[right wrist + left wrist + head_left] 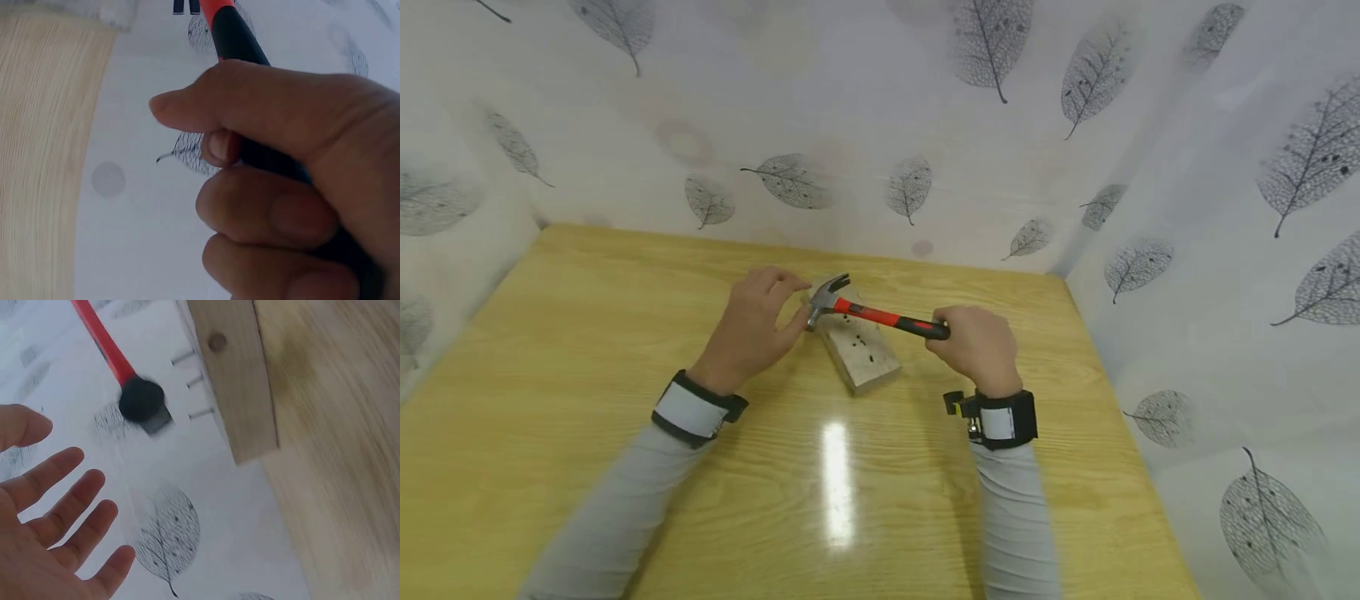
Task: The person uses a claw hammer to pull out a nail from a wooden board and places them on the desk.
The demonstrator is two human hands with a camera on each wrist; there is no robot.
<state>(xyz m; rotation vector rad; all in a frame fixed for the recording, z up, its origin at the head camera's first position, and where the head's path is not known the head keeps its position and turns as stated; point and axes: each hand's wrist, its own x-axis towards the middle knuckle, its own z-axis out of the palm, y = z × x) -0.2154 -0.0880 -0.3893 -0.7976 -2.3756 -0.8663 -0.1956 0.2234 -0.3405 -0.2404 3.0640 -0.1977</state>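
Note:
A claw hammer with a red and black handle is gripped near the handle's end by my right hand. Its steel head is over the far end of a pale wooden block lying on the table. Several nails stick up from the block in the left wrist view, with the hammer head above them. My left hand is beside the block's far left end, fingers spread and relaxed, holding nothing. In the right wrist view, curled fingers wrap the black grip.
The block rests on a yellow wood-grain table with a bright light reflection near its middle. Behind and to the right rise white walls printed with dark leaves. Both wrists wear black straps.

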